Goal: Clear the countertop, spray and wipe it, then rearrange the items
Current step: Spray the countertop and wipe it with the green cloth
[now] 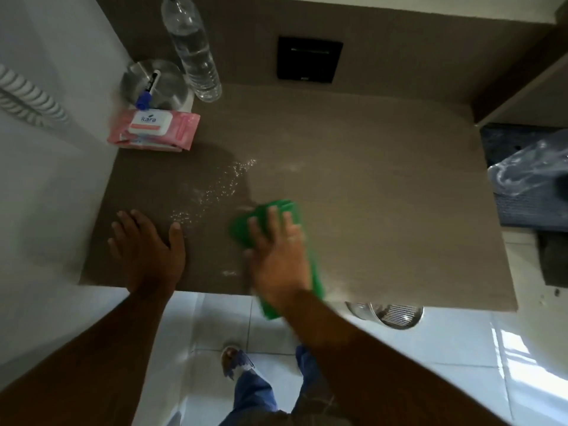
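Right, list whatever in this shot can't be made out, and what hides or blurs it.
Head view only:
- Green wiping cloth: its middle is under the right hand, its near end motion-blurred.
- Clear plastic water bottle: cap cut by the top edge.
- Round steel container: contents unclear apart from a blue-tipped pen.
- Pink wet-wipes pack: small print unreadable.
- Crumpled clear plastic: cut by the right edge.

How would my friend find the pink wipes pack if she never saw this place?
Look at the brown countertop, then its far left corner by the white wall. The pink wipes pack lies flat there, just in front of the steel bowl and clear water bottle. It is the only pink thing, with a white lid.
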